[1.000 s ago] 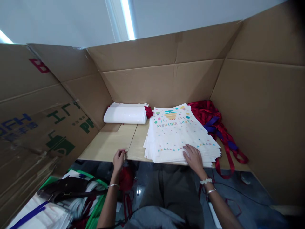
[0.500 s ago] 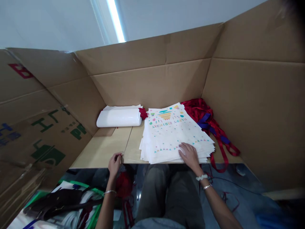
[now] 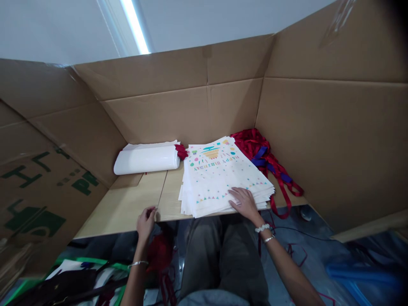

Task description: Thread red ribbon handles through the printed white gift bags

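Observation:
A stack of white sheets or flat bags (image 3: 223, 174) lies on the table, its top one printed with "HAPPY BIRTHDAY", a cake, balloons and bunting, upside down to me. My right hand (image 3: 245, 202) rests on the near right part of the stack, fingers stretched out, holding nothing. Over the table's front edge, left of the stack, is my left hand (image 3: 146, 221). Its fingers are curled together; whatever they may hold is hidden. Behind it lies a folded white bundle (image 3: 146, 159) with dark red ribbon (image 3: 181, 151) at its right end.
Red ribbons (image 3: 251, 142) with purple pieces are heaped right of the stack. Cardboard walls (image 3: 178, 110) enclose the pale wooden table (image 3: 127, 208) at the back and sides. Below left sits a green-edged bag (image 3: 119, 267) with a dark strapped bag (image 3: 73, 284); something blue (image 3: 360, 272) lies lower right.
My view has turned slightly to the right, so everything sits further left in the picture. Both hands keep nearly the same places on the table and stack.

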`<act>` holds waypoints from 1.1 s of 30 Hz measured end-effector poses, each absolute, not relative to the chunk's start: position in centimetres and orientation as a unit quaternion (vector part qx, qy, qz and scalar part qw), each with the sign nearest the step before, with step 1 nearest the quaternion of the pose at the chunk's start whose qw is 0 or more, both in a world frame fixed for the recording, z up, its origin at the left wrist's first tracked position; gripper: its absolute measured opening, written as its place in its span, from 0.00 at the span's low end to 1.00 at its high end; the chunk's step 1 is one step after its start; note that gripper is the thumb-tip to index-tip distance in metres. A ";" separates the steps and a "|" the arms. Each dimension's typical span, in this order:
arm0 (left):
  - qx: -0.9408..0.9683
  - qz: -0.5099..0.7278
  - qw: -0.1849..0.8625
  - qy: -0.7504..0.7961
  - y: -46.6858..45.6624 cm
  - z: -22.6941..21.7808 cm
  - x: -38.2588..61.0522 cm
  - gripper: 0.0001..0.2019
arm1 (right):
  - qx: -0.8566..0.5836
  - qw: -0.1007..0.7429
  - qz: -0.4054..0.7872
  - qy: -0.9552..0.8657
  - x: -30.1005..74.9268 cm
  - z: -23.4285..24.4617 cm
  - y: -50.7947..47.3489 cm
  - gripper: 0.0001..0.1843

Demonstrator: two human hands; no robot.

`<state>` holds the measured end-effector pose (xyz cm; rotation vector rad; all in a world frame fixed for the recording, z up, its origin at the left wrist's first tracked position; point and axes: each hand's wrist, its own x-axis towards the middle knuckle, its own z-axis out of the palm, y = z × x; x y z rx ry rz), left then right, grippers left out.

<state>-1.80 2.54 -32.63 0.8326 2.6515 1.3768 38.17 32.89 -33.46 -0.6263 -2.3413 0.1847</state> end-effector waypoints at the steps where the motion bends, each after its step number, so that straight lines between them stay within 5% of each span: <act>1: 0.279 0.472 0.050 0.835 3.2 -32.4 -1.3 0.20 | -0.244 0.353 0.073 -0.900 38.1 -33.4 32.9 0.22; 7: 0.328 0.515 0.137 0.780 8.5 -30.4 3.1 0.24 | -0.458 0.414 0.061 -0.785 40.5 -31.2 35.4 0.21; 11: 0.261 0.489 0.238 0.797 10.5 -28.4 6.1 0.21 | -0.623 0.302 0.094 -0.716 43.9 -28.6 38.8 0.28; 14: 0.219 0.519 0.405 0.721 11.2 -27.2 7.9 0.17 | -0.618 0.228 0.161 -0.735 44.9 -27.9 40.7 0.29; 18: 0.173 0.571 0.472 0.649 12.2 -26.7 9.6 0.19 | -0.616 0.186 0.171 -0.746 44.1 -27.7 40.9 0.32; 24: 0.220 0.564 0.380 0.699 15.0 -28.2 10.1 0.27 | -0.618 0.123 0.134 -0.765 42.9 -27.1 39.5 0.32; 33: 0.235 0.519 0.153 0.808 15.8 -29.4 2.9 0.36 | -0.537 0.185 0.161 -0.807 40.9 -31.0 38.1 0.29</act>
